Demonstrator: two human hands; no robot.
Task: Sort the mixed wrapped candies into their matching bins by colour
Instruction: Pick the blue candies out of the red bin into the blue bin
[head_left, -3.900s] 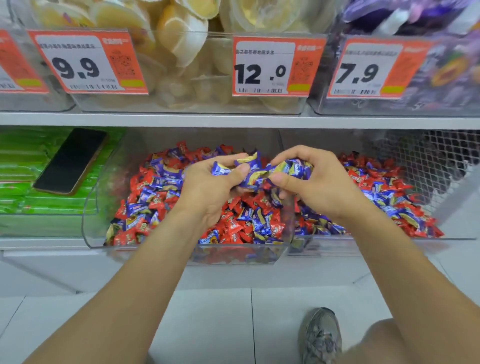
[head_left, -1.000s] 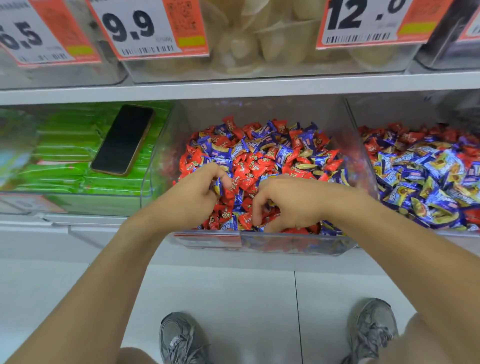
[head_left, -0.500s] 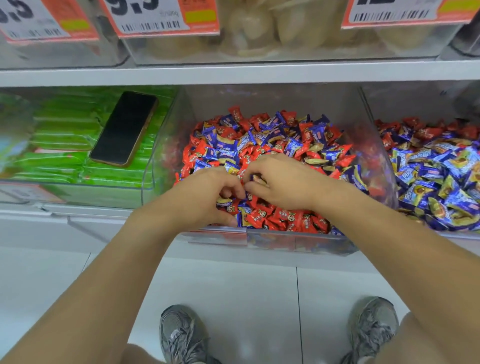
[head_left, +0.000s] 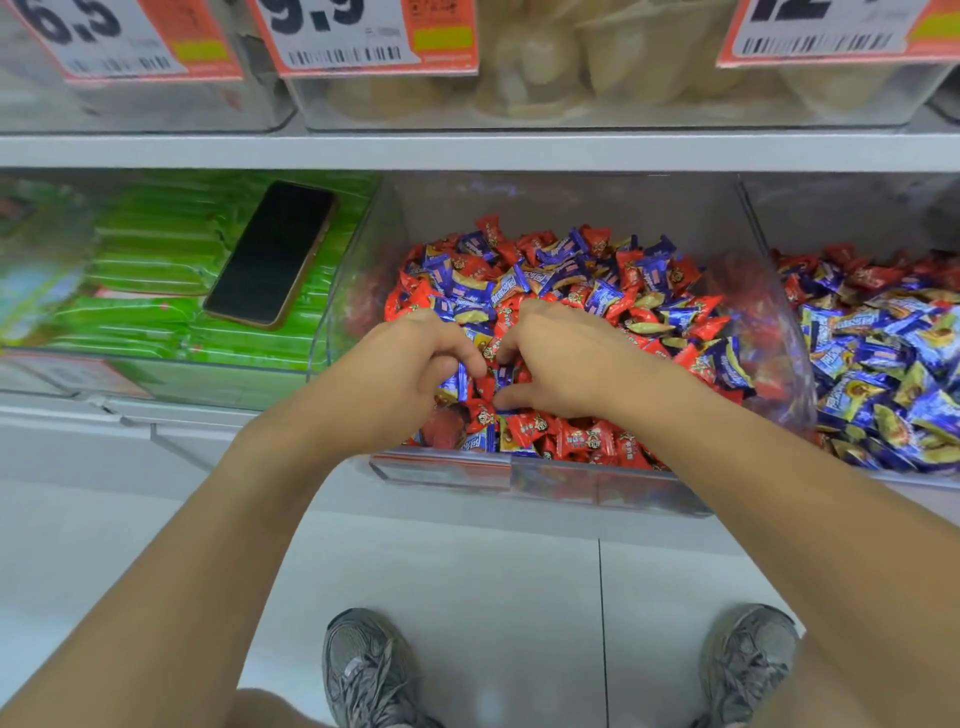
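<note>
Both hands are sunk in the mixed red and blue foil-wrapped candies (head_left: 571, 291) of the clear plastic middle bin (head_left: 769, 332): blue-wrapped pieces are gripped in the curled left hand (head_left: 400, 364), and a blue candy is pinched by the right hand (head_left: 566, 358). Red pieces could be caught up with the blue, as the wrappers lie tangled, and carried to the mostly blue right bin (head_left: 883, 364).

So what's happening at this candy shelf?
A person is sorting sweets by colour. Both hands are down in the middle bin, which holds mixed red and blue candies. The left hand grips blue candies, and the right hand pinches another one. The bin on the right holds mostly blue ones.
</note>
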